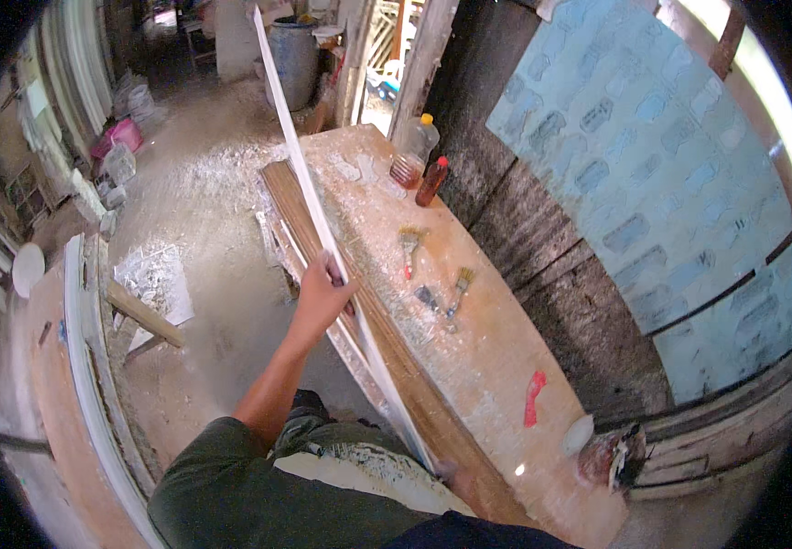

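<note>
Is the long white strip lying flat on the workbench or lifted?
Lifted. The left hand grips the white strip, whose far end rises above the workbench.

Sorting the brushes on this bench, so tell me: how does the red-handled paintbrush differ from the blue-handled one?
The red-handled paintbrush lies farther up the workbench, toward the bottles; the blue-handled paintbrush lies nearer the person. The red-handled one points straight along the bench; the blue-handled one lies slanted. Both have pale bristles, bristle end away, and neither is touched by a hand.

A long, thin white moulding strip [323,229] is held slanted above the workbench's left edge.
</note>
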The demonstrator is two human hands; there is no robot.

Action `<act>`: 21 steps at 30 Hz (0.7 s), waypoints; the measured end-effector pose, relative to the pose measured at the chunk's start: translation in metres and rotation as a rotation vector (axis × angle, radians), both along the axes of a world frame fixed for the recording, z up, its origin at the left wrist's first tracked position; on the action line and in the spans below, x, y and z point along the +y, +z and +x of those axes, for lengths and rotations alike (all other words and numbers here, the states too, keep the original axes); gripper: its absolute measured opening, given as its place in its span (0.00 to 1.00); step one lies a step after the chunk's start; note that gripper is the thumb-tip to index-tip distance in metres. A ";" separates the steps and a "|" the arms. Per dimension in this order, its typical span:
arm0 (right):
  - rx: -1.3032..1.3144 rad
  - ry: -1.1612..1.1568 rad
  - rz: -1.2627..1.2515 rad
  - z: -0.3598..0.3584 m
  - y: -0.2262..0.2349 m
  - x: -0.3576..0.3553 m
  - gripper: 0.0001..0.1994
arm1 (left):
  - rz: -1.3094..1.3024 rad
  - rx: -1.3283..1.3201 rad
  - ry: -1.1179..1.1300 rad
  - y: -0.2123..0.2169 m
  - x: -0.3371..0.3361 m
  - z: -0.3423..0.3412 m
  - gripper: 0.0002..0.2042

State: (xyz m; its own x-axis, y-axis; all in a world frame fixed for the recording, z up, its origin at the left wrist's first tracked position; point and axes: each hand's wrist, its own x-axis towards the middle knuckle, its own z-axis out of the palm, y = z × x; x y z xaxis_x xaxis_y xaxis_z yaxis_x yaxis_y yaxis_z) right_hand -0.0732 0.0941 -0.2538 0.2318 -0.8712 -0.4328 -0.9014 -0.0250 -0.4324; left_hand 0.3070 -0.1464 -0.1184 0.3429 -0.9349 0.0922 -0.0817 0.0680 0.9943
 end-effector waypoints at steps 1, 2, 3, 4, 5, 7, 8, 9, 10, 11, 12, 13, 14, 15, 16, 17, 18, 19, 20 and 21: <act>-0.030 -0.056 -0.009 0.026 0.024 -0.006 0.16 | -0.034 -0.021 0.005 0.006 -0.008 0.013 0.14; -0.066 -0.116 -0.021 0.052 0.048 -0.013 0.16 | -0.059 -0.048 -0.015 0.010 -0.014 0.019 0.14; -0.101 -0.162 -0.069 0.083 0.090 -0.019 0.15 | -0.083 -0.064 -0.018 0.028 -0.016 0.021 0.14; -0.166 -0.147 -0.090 0.080 0.054 -0.013 0.13 | -0.108 -0.079 -0.028 0.049 -0.019 0.025 0.13; -0.070 -0.183 0.162 0.107 0.090 -0.031 0.12 | -0.039 -0.111 -0.011 0.062 -0.022 0.033 0.14; -0.202 0.087 -0.224 0.129 0.063 -0.032 0.13 | -0.172 -0.168 0.005 0.084 -0.024 0.060 0.13; -0.221 0.045 -0.147 0.151 0.086 -0.043 0.14 | -0.225 -0.254 -0.065 0.087 -0.026 0.092 0.15; -0.330 0.097 -0.223 0.172 0.102 -0.057 0.17 | -0.522 -0.247 -0.032 0.094 -0.020 0.123 0.11; -0.351 0.128 -0.240 0.190 0.100 -0.064 0.19 | -0.550 -0.267 0.147 0.105 -0.017 0.134 0.08; -0.367 0.134 -0.268 0.203 0.096 -0.064 0.20 | -0.702 -0.267 0.178 0.093 -0.031 0.142 0.08; -0.413 0.089 -0.328 0.220 0.095 -0.063 0.19 | -0.644 -0.095 0.185 0.085 -0.038 0.145 0.16; -0.461 0.058 -0.398 0.235 0.092 -0.068 0.18 | -0.665 0.014 0.030 0.070 -0.039 0.141 0.24; -0.478 0.038 -0.436 0.247 0.091 -0.073 0.18 | -0.529 0.298 -0.178 0.071 -0.034 0.133 0.25; -0.502 0.024 -0.461 0.264 0.092 -0.078 0.19 | -0.363 0.569 -0.365 0.072 -0.025 0.128 0.27; -0.525 0.010 -0.488 0.279 0.093 -0.083 0.19 | -0.393 0.598 -0.469 0.070 -0.023 0.122 0.26; -0.534 0.023 -0.493 0.293 0.091 -0.089 0.19 | -0.423 0.617 -0.559 0.065 -0.020 0.116 0.25; -0.540 0.034 -0.497 0.305 0.090 -0.096 0.19 | -0.451 0.643 -0.650 0.061 -0.018 0.117 0.24; -0.545 0.045 -0.503 0.314 0.090 -0.101 0.19 | -0.449 0.715 -0.821 0.052 -0.028 0.140 0.22; -0.574 0.029 -0.503 0.322 0.089 -0.103 0.19 | -0.435 0.793 -1.003 0.038 -0.050 0.175 0.20; -0.605 0.038 -0.502 0.329 0.087 -0.110 0.19 | -0.474 0.756 -1.010 0.048 -0.046 0.173 0.15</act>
